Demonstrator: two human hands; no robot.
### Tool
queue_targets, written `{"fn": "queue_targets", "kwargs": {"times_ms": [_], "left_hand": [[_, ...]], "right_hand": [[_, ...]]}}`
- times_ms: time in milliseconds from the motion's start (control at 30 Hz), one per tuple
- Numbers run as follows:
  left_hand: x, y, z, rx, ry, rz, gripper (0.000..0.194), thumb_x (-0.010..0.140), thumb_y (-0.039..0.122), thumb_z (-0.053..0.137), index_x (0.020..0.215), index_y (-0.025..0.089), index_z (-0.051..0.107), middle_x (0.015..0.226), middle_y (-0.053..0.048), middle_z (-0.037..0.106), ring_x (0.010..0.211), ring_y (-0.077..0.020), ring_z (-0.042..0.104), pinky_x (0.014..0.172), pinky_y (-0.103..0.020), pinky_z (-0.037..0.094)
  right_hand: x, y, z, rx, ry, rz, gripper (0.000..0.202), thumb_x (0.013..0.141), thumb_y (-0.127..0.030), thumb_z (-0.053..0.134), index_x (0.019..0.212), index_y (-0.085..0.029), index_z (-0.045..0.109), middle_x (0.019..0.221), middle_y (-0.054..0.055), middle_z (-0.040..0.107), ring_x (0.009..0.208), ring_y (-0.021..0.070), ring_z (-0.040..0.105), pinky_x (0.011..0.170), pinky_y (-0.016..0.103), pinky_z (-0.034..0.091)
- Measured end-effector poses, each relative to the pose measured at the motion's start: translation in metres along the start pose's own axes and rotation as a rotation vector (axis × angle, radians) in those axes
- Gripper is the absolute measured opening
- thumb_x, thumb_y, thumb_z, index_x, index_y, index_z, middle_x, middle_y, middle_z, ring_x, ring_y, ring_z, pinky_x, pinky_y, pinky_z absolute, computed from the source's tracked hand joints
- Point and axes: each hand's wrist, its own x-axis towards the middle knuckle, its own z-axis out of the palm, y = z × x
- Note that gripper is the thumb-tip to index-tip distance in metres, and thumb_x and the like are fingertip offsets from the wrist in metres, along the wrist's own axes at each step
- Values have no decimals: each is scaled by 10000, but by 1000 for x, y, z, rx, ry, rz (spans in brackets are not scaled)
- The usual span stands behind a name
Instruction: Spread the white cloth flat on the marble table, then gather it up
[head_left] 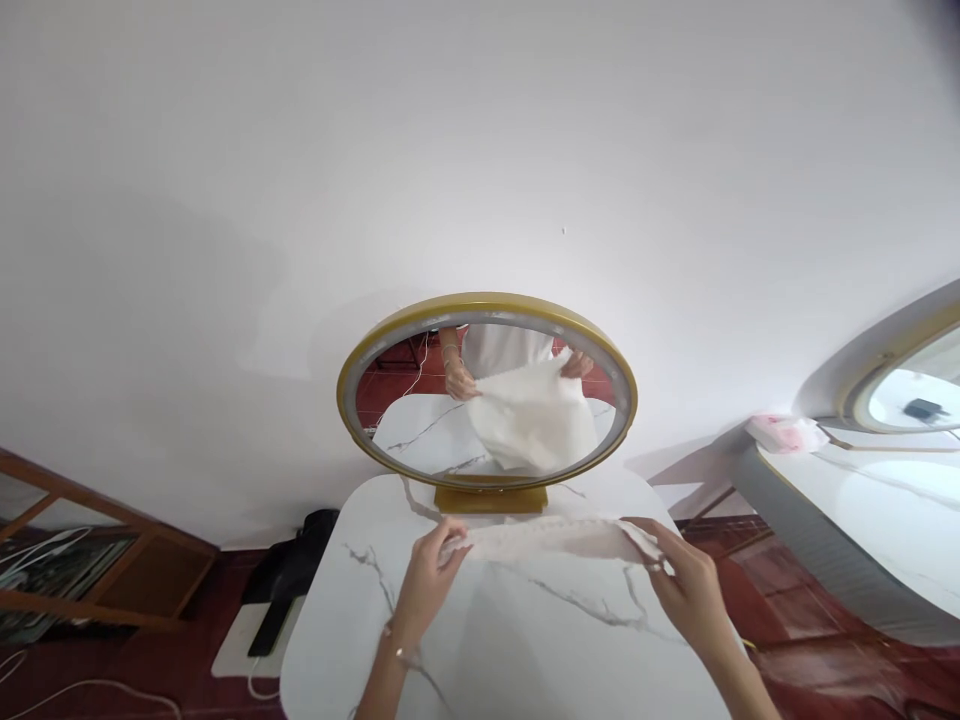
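A thin white cloth (555, 541) is stretched between my two hands, above a white marble-patterned table (525, 640). My left hand (437, 565) pinches its left end between thumb and fingers. Its right end is in the grip of my right hand (679, 575). Just beyond the cloth stands an oval mirror (487, 483) with a gold frame and a gold base. The reflection shows both hands holding the cloth, which hangs down in a broad sheet.
Against the wall on the right, a second table (885, 520) bears a pink and white tissue pack (787, 433) and another round mirror (915, 380). At the left are a wooden-framed shelf (97, 590), a black bag (289, 560) and cables on the red floor.
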Motion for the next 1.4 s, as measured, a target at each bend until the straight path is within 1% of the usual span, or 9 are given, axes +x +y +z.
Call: {"fn": "queue_targets", "kwargs": {"times_ms": [133, 233, 367, 567, 800, 900, 1033, 1200, 1400], "left_hand": [[-15, 32, -53, 15, -60, -84, 250, 824, 447, 564, 745, 215, 511, 763, 12, 581, 742, -116, 552, 654, -175, 474], [-21, 35, -70, 53, -116, -126, 295, 834, 474, 541, 708, 212, 492, 730, 27, 528, 717, -105, 502, 632, -163, 463], [-23, 12, -61, 16, -182, -114, 275, 852, 465, 503, 740, 214, 493, 764, 27, 534, 748, -114, 510, 679, -190, 485], [-19, -12, -50, 21, -245, -57, 222, 859, 428, 496, 770, 224, 506, 838, 2, 601, 917, -166, 573, 786, -248, 490], [-50, -41, -43, 350, -224, 35, 230, 831, 396, 559, 685, 219, 539, 702, 17, 598, 690, -158, 554, 665, -264, 439], [-77, -70, -32, 417, -191, 77, 202, 822, 341, 596, 668, 216, 558, 715, 10, 616, 737, -174, 572, 713, -294, 441], [-98, -100, -23, 429, -200, 69, 94, 810, 211, 597, 717, 216, 595, 795, 4, 664, 817, -185, 601, 770, -325, 450], [-78, -101, -25, 444, -233, 70, 67, 792, 195, 608, 730, 206, 630, 855, -22, 701, 902, -210, 610, 858, -376, 425], [-56, -90, -46, 409, -268, 113, 208, 793, 335, 620, 633, 207, 654, 711, -13, 705, 749, -195, 636, 786, -334, 445]], "right_hand": [[7, -21, -20, 49, -9, 101, 193, 862, -277, 497, 1015, -245, 610, 879, 31, 684, 653, 127, 590, 575, 204, 452], [14, -27, -11, 115, -103, 183, 150, 831, -294, 523, 960, -236, 573, 755, 1, 635, 556, 107, 497, 542, 204, 423], [16, -11, 20, 205, -372, 254, 201, 682, -147, 420, 826, -227, 535, 759, -12, 615, 582, 108, 512, 559, 213, 406], [5, 24, 53, 222, -433, 396, 325, 503, -165, 359, 744, -208, 572, 764, 1, 629, 651, 137, 588, 588, 241, 435], [-37, 23, 55, 185, -374, 425, 228, 606, -189, 443, 741, -216, 625, 736, 26, 692, 721, 196, 663, 654, 304, 499], [-70, 14, 59, 211, -366, 434, 156, 716, -296, 514, 745, -227, 650, 737, 27, 710, 736, 215, 678, 696, 336, 523], [-94, -4, 67, 248, -354, 467, 264, 786, -442, 527, 701, -230, 661, 698, 25, 705, 714, 224, 678, 680, 334, 535], [-71, -13, 70, 281, -283, 455, 274, 738, -471, 592, 710, -218, 693, 752, 52, 726, 754, 241, 691, 729, 347, 547], [-40, -13, 59, 321, -229, 442, 255, 656, -463, 675, 668, -210, 700, 759, 65, 730, 773, 245, 691, 768, 367, 548]]}}
